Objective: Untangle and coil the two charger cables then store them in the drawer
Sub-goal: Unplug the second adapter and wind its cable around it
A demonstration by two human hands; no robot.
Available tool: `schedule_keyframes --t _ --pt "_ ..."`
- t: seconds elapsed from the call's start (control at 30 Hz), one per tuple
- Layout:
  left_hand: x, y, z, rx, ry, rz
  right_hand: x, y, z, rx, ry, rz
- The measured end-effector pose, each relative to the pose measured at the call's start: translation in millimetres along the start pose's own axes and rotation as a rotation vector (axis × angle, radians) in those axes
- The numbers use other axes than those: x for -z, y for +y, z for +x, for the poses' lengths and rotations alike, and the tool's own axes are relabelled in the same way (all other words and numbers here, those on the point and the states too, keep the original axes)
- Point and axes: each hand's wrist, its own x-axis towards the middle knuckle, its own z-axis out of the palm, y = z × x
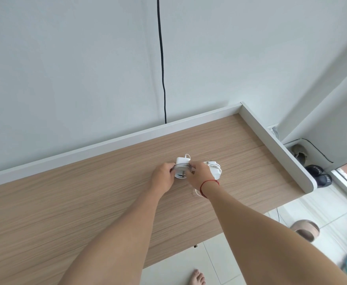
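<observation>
We see two bare hands meeting over a light wooden tabletop [86, 202], in its right half and nearer the back edge than the front. Between them is a white square charger block [182, 161] with its thin white cable [181, 166] wound round it. The left hand [162, 178] has its fingers curled round the left side of this bundle. The right hand [199, 175] pinches the other side with bent fingers. We think both hands squeeze so the loops cannot spring loose while the last bit is wound on. A loose loop of white cable [196, 193] peeks out under the right wrist, beside a red string bracelet [209, 183]. A second white charger [215, 168], already wrapped in its own cable, lies on the tabletop just behind the right hand, toward the right edge and out of the way. We see no drawer. We cannot read any brand or words on the chargers.
</observation>
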Motion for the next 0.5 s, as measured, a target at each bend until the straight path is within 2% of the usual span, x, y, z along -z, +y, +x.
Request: schedule_keyframes --t 0.2,0.5 --pt "9.8 2.8 15.2 0.025 -0.087 0.094 -0.4 4.9 8.7 0.064 0.005 -0.102" --pt "18.9 3.5 38.7 0.047 -0.16 0.075 12.6 11.5 19.7 0.146 -0.057 -0.166"
